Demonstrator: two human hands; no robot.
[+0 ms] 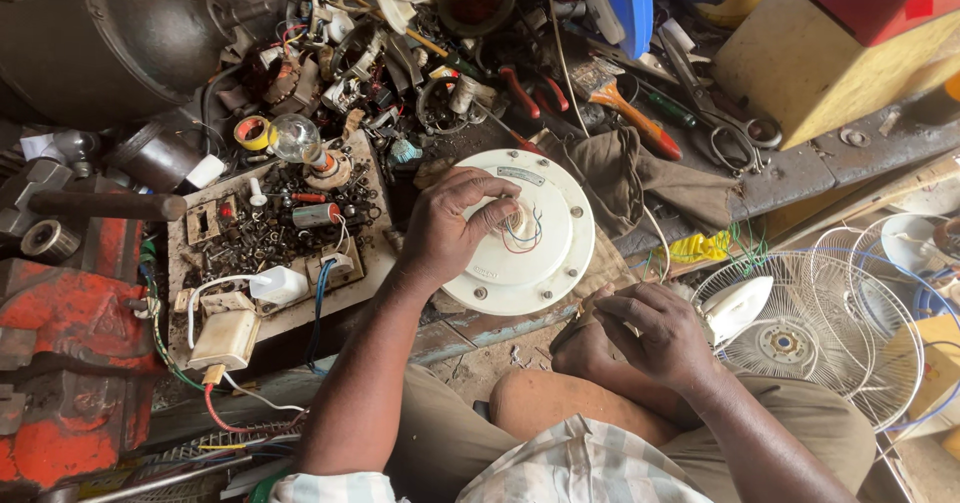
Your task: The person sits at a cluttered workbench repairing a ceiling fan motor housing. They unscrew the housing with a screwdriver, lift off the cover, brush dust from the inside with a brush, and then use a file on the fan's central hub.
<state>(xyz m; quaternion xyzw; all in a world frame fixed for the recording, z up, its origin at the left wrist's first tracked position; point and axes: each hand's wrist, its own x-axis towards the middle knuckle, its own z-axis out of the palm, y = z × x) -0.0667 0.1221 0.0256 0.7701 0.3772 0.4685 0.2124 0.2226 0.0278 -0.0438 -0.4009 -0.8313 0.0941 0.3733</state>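
Two hands at centre frame: our left hand (450, 225) pinches the hub of a white round fan motor housing (520, 231), fingers curled; our right hand (640, 331), lower right, closes on something too small to identify. We judge the thin coloured wires (522, 233) could snag. Clutter crowds every edge; a wire fan guard (820, 333) hems us in.

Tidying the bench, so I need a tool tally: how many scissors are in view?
1. The scissors lie at the upper right of the bench, between the orange-handled tool and the yellow box. More may be buried in the clutter.
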